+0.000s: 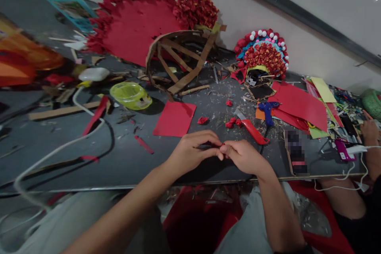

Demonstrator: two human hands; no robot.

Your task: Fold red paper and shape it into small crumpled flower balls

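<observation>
My left hand (195, 149) and my right hand (242, 154) meet fingertip to fingertip just above the front part of the dark table. Both are closed in a pinch. Whatever sits between the fingers is tiny and mostly covered; only a dark reddish speck shows. Beyond the hands lie several small crumpled red paper rosettes (229, 124), with another rosette (203, 120) farther left. A red-handled cutter knife (253, 129) rests close beyond my right hand. The square sheet of red paper (175, 119) lies flat, up and left of my left hand.
A blue glue gun (268, 111) and a phone (296, 152) lie to the right. At the back stand a cardboard frame (190, 79), a red fringed panel (133, 27) and a decorated headdress (263, 53). A yellow-green container (131, 95) sits left. Another person's arm (371, 139) reaches in at far right.
</observation>
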